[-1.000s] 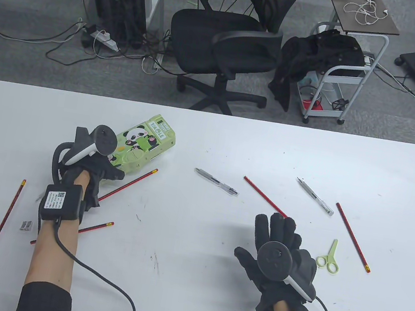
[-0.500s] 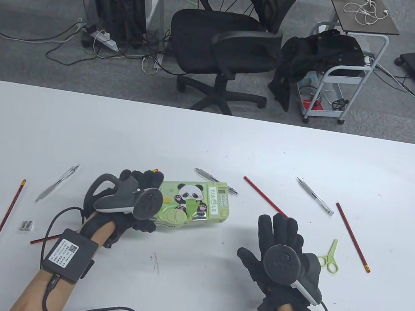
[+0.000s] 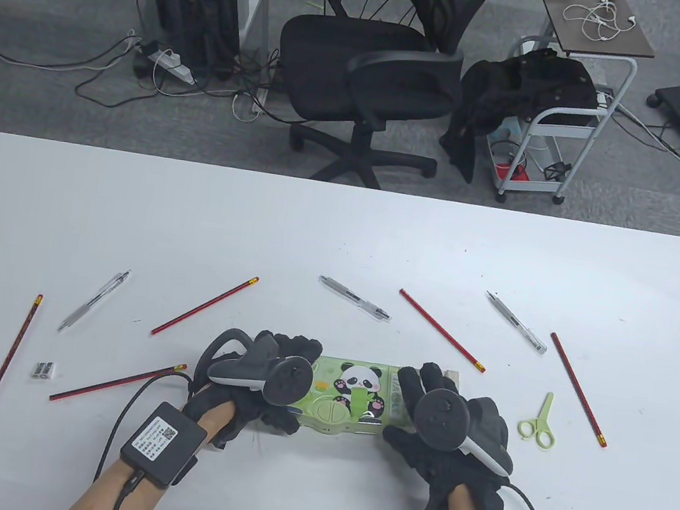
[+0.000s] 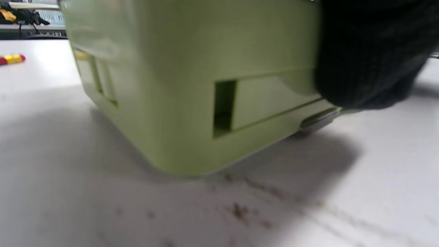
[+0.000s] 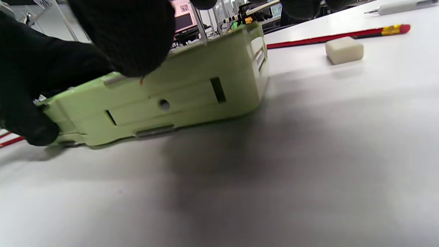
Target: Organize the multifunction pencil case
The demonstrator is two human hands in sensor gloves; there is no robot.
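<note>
The green pencil case (image 3: pixel 356 396) with a panda lid lies flat on the white table (image 3: pixel 344 230) near the front middle, lid shut. My left hand (image 3: pixel 292 386) grips its left end, fingers over the far edge and thumb at the near edge. My right hand (image 3: pixel 413 405) grips its right end the same way. The left wrist view shows the case's corner (image 4: pixel 192 85) on the table, with a gloved finger (image 4: pixel 370 51) on it. The right wrist view shows the case's side (image 5: pixel 164 99) under my right fingers (image 5: pixel 127 34).
Red pencils lie around: (image 3: pixel 203 314), (image 3: pixel 441 330), (image 3: pixel 578 389), (image 3: pixel 117 382), (image 3: pixel 11 352). Pens lie at the left (image 3: pixel 94 300), the middle (image 3: pixel 355 298) and the right (image 3: pixel 516 322). Green scissors (image 3: pixel 539 422), a sharpener (image 3: pixel 44 371) and a white eraser (image 5: pixel 344 50) lie nearby.
My left hand carried the case from the back left to the front middle and set it flat. My right hand moved left and took hold of its right end.
</note>
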